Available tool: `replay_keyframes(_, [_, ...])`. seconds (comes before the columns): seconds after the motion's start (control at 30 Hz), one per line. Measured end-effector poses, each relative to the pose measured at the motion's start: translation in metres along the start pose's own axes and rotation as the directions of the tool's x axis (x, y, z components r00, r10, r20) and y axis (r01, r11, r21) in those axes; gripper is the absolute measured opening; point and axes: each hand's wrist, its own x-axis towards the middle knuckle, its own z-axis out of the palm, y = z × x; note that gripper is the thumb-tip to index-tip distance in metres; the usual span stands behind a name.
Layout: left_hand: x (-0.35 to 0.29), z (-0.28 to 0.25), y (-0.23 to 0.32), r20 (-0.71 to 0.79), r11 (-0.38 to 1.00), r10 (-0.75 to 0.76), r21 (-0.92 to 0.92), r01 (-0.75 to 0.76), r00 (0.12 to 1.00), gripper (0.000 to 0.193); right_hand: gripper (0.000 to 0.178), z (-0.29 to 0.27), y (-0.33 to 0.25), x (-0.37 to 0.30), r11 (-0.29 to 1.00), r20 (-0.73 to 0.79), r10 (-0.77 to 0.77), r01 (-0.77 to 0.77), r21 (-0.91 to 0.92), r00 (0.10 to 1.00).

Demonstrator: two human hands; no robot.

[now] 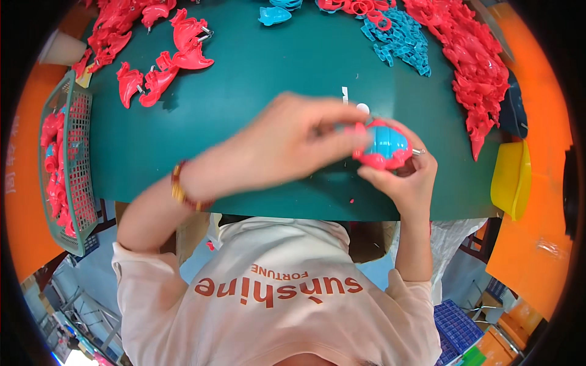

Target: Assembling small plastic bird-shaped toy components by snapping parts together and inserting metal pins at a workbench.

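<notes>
Green table (256, 79) spreads beneath your work. The red toy (389, 146) with its blue middle is held above it, right of centre, toward the front edge. Your right hand (408, 183) grips it from the right, beside the metal pin (419, 152). Your left hand (287, 143) is at its other end, fingers bent and blurred; whether they pinch it, I can't tell. I'd hold the right grip firm and press squarely, so nothing twists. A white disc (363, 108) lies just beyond. Your open room runs left, toward the red parts (160, 79) and basket (78, 183); the red pile (467, 67) and yellow bin (511, 183) limit you rightward.
</notes>
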Motion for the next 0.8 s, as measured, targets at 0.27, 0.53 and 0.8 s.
replay_keyframes(0.27, [0.077, -0.062, -0.042, -0.384, 0.427, 0.531, 0.891, 0.152, 0.755, 0.024, 0.060, -0.006, 0.028, 0.004, 0.945, -0.100, -0.144, 0.107, -0.308, 0.985])
replay_keyframes(0.53, [0.123, -0.058, -0.032, -0.470, 0.533, 0.486, 0.828, 0.176, 0.737, 0.015, 0.060, 0.002, 0.026, 0.006, 0.960, -0.052, -0.158, 0.142, -0.240, 0.986])
replay_keyframes(0.8, [0.102, -0.060, -0.028, -0.482, 0.894, 0.323, 0.437, -0.095, 0.815, 0.016, 0.063, -0.002, 0.028, 0.004, 0.959, -0.031, -0.128, 0.115, -0.261, 0.991])
